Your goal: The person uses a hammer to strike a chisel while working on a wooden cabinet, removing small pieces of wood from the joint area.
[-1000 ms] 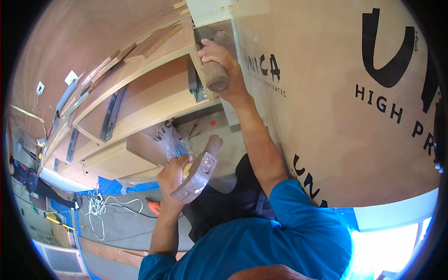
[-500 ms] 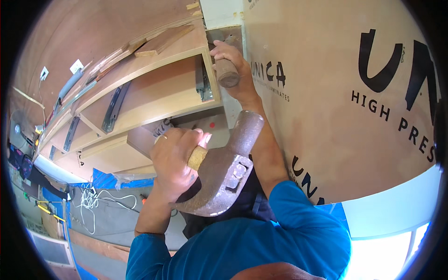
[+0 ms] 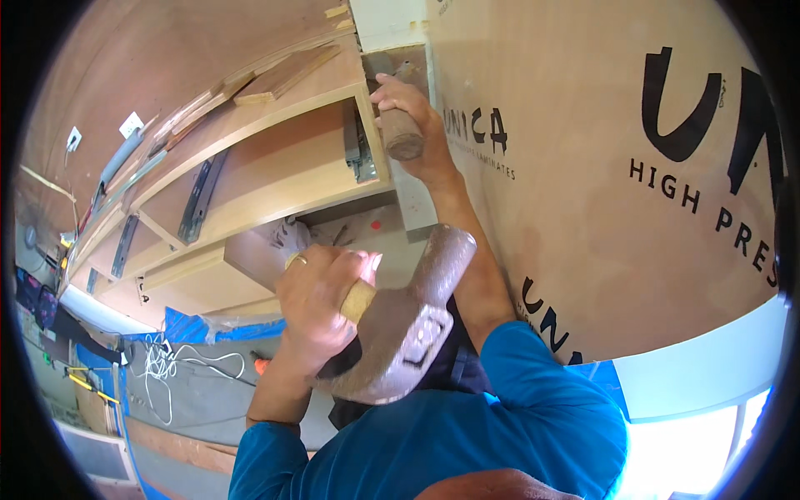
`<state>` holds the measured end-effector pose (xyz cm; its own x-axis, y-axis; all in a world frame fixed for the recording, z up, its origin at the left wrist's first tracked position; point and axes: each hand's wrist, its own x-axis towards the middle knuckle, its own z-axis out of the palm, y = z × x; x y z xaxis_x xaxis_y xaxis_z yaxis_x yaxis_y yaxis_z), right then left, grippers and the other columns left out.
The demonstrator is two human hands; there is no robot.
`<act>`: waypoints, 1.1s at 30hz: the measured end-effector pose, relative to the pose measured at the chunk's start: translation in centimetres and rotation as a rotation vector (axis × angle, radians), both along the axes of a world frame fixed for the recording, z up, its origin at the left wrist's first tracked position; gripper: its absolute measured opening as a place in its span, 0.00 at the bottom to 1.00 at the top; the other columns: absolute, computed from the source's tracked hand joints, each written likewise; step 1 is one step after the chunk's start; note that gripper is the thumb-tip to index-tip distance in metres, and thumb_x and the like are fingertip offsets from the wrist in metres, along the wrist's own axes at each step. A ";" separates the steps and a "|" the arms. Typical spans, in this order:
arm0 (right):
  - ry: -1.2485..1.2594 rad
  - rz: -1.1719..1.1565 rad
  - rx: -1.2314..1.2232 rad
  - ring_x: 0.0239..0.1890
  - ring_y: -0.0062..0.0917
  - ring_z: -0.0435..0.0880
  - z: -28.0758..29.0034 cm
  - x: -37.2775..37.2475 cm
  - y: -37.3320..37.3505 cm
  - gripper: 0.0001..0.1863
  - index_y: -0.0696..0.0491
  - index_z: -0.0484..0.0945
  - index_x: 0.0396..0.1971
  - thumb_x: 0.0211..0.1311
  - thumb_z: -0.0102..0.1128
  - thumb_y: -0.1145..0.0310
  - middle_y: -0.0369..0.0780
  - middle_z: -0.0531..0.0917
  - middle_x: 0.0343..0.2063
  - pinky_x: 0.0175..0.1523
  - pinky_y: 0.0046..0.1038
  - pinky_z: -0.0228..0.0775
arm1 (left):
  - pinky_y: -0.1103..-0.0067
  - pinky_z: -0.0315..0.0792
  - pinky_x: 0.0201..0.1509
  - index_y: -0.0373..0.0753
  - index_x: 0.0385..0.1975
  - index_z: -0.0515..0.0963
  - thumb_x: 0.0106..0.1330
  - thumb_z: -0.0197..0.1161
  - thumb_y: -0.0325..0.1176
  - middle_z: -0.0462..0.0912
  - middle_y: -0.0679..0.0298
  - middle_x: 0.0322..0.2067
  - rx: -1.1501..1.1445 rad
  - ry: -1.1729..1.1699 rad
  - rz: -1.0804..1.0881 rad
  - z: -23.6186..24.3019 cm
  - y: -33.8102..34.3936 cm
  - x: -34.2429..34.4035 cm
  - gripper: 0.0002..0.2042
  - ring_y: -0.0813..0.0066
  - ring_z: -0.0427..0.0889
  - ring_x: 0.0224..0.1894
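Note:
My left hand (image 3: 321,304) is closed around the pale handle of a claw hammer (image 3: 392,342). The dark steel head is raised close to the view, with its round striking face up and its curved claw below. Farther off, my right hand (image 3: 412,117) grips a chisel (image 3: 402,137) by its thick wooden handle, butt end toward me. The chisel's blade is hidden behind the fingers. That hand is up by a bare brown wall patch (image 3: 415,60) in the narrow gap between the cabinet (image 3: 275,179) and the large laminate-faced panel (image 3: 583,192).
Metal drawer slides (image 3: 200,196) line the open cabinet bays. Loose wood strips (image 3: 283,77) lie on the cabinet top. A tangled white cable (image 3: 162,362) is on the grey floor at left, near blue sheeting (image 3: 217,325). The big panel stands close along my right arm.
My left hand and the hammer have dropped slightly and shifted a little to the right. My right hand keeps hold of the chisel at nearly the same place.

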<state>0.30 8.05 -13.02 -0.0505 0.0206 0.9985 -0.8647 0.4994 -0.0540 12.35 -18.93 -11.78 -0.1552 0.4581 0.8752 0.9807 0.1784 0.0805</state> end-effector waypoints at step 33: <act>0.039 0.005 -0.011 0.59 0.43 0.84 -0.5 0.6 0.6 0.24 0.52 0.77 0.50 0.52 0.74 0.81 0.43 0.86 0.48 0.74 0.52 0.70 | 0.64 0.81 0.42 0.36 0.45 0.81 0.57 0.69 0.25 0.88 0.49 0.38 -0.206 -0.452 0.248 -10.7 -6.9 0.7 0.15 0.45 0.89 0.38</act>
<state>0.89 8.61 -13.53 -0.0115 0.0316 0.9994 -0.8685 0.4950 -0.0257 13.05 -25.81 -22.51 -0.6197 0.5146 0.5926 0.7831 0.4557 0.4232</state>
